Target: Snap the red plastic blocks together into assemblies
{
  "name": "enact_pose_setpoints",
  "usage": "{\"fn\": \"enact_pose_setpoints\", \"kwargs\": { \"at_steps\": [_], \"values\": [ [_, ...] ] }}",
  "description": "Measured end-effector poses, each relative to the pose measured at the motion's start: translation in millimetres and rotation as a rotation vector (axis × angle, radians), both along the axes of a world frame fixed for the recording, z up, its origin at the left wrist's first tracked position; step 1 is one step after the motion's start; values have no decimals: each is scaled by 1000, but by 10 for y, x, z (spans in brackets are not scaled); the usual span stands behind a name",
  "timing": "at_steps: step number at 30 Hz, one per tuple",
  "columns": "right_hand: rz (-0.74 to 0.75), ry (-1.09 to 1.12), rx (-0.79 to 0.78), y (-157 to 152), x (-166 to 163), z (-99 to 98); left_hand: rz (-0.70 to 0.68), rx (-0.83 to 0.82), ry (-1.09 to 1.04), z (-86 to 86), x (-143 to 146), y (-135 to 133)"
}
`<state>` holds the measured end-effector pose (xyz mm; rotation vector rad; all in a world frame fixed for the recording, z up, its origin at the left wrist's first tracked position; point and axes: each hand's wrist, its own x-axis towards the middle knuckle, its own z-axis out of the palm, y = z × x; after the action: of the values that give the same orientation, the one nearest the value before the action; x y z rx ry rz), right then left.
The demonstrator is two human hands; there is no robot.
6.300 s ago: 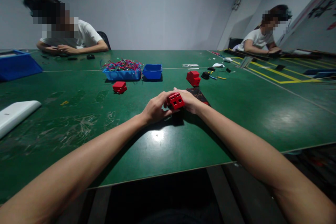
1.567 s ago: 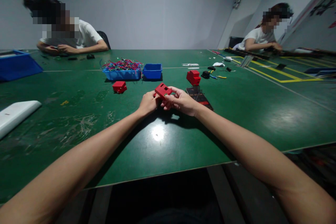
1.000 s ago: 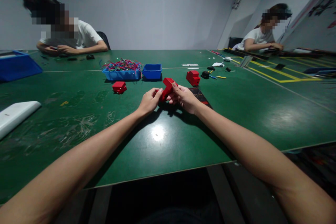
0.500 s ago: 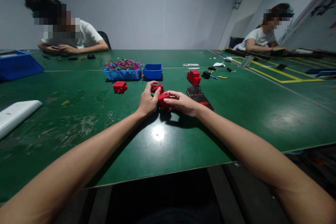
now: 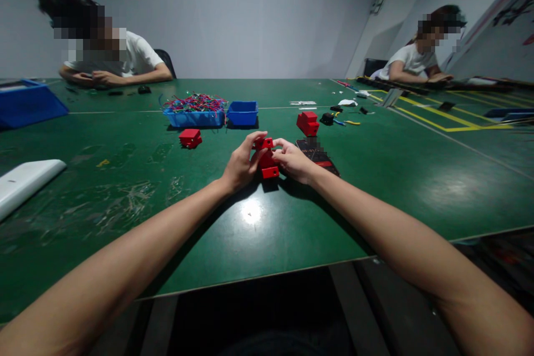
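The left hand (image 5: pixel 241 166) grips a red, stepped, plastic-looking block with dark holes (image 5: pixel 270 172) over the green table (image 5: pixel 208 256); the right hand (image 5: pixel 293 161) pinches its right side, near a flat black phone (image 5: pixel 323 158). Two-handed handling seems the step in hand; the next move would call for a steady hold.

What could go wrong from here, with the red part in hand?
1. The left hand and right hand both grip the red part near its edges; it could slip or twist if one lets go.
2. The phone lies right by the right hand, so it might get bumped.
3. Wires stick out past the rim of their blue tray; they could snag if the small blue bin beside it is moved.
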<state>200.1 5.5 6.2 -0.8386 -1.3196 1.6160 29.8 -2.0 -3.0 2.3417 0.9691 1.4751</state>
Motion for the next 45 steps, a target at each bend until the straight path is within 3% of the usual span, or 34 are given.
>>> {"fn": "enact_pose_setpoints", "kwargs": {
  "at_steps": [3,6,10,13,24,45],
  "values": [
    [-70,-3,1,24,0,-12,22,-46,8,-40,5,34],
    [-122,16,-3,28,1,1,106,-205,46,-59,1,71],
    [-177,57,-9,33,12,29,148,-352,269,-25,-13,82],
    [-154,55,-19,43,17,34,146,-317,366,1,-15,71],
    [-53,37,-25,1,46,89,130,-244,280,-40,-12,73],
    [-61,-46,27,11,48,99,90,-204,297,-15,-12,43]
  ]
}}
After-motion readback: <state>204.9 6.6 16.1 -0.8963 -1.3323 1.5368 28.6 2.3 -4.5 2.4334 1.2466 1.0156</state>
